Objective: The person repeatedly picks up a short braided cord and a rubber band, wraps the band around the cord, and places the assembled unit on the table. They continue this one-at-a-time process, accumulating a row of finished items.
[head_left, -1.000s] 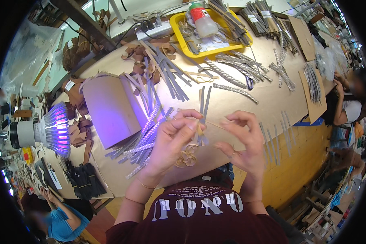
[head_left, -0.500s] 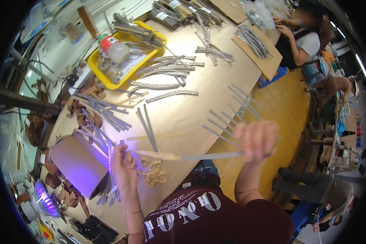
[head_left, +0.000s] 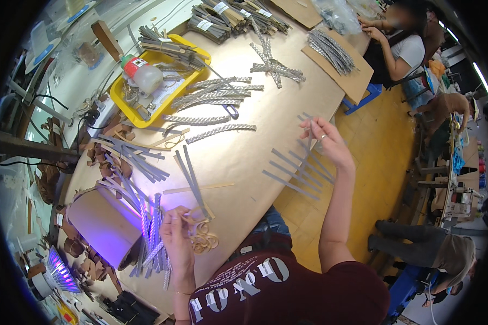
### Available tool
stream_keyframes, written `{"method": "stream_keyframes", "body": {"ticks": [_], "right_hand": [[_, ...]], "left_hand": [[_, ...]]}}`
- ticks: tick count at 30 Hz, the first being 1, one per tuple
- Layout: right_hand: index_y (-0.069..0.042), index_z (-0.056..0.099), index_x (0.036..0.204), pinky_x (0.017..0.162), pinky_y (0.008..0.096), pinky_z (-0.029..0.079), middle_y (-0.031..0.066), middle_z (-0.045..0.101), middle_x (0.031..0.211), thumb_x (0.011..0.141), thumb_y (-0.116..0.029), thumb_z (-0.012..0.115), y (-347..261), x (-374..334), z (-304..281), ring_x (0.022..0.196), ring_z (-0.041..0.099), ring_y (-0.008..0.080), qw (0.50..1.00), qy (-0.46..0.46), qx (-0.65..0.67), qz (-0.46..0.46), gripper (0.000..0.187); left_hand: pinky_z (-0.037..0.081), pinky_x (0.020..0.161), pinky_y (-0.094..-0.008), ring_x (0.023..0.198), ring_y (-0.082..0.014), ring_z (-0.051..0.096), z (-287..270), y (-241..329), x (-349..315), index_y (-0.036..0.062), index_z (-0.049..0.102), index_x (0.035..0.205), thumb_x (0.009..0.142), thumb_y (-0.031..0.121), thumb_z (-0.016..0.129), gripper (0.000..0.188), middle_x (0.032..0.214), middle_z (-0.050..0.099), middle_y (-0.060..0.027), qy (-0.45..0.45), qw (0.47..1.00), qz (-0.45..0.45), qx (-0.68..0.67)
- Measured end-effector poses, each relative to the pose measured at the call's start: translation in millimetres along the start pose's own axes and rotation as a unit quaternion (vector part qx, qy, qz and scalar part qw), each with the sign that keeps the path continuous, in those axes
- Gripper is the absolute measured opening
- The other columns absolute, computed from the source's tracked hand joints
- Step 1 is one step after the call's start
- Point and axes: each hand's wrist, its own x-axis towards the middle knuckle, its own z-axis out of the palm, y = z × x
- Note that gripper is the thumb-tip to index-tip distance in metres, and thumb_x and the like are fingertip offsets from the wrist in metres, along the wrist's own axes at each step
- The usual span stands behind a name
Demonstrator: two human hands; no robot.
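My right hand (head_left: 331,143) is raised at the table's right edge, thumb and fingers pinched on a grey strip (head_left: 308,130). Beneath and beside it, several flat grey strips (head_left: 287,169) lie in a row, jutting out past the edge. Low at the left, my left hand (head_left: 177,230) is closed, with a curled tan strip (head_left: 190,218) at its fingertips. Loose tan curls (head_left: 205,241) lie right beside that hand. On its other side are grey strips and braids (head_left: 153,233) under purple light. Two grey strips (head_left: 190,176) and a thin tan strip (head_left: 211,186) rest farther in.
Silvery braided strips (head_left: 217,97) spread across the table near a yellow tray (head_left: 162,112) holding a bottle (head_left: 142,74). A brown cylinder (head_left: 103,225) and a purple-lit lamp (head_left: 61,271) stand left. Strip bundles (head_left: 222,19) lie far back. A co-worker (head_left: 398,51) sits far right.
The grey strip was stretched between both hands. My right hand has moved up and away with it to the row at the edge; my left hand has dropped toward the tan curls.
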Motion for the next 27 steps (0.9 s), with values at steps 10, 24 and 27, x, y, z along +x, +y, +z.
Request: {"method": "stream_keyframes", "body": {"ticks": [10,24,27], "right_hand": [[-0.001,0.052,0.128,0.067,0.0298,0.047,0.0044,0.062,0.080,0.101,-0.011,0.050,9,-6,-29,0.068,0.055,0.0142,0.985,-0.088,-0.121,0.085,0.029],[0.000,0.031,0.149,0.081,0.0451,0.051,0.0206,0.070,0.088,0.086,-0.019,0.071,16,26,10,0.089,0.069,0.0351,0.912,0.081,-0.378,0.139,0.077],[-0.001,0.031,0.149,0.086,0.0459,0.051,0.0236,0.070,0.102,0.085,-0.033,0.074,21,32,3,0.097,0.068,0.0375,0.877,0.116,-0.445,0.143,0.083]], "left_hand": [[0.047,0.065,-0.0242,0.072,-0.0084,0.060,12,16,-22,-0.0013,0.063,0.089,0.097,0.006,0.054,0.014,0.082,0.066,-0.0071,-0.199,0.905,-0.060,0.372],[0.049,0.074,-0.0297,0.082,-0.0180,0.062,0,11,-24,-0.0010,0.063,0.090,0.090,0.003,0.060,0.005,0.093,0.066,-0.0101,-0.289,0.873,0.008,0.393],[0.049,0.072,-0.0323,0.079,-0.0233,0.063,4,11,-21,-0.0011,0.063,0.088,0.088,0.006,0.062,0.007,0.091,0.066,-0.0118,-0.301,0.868,0.050,0.391]]}}
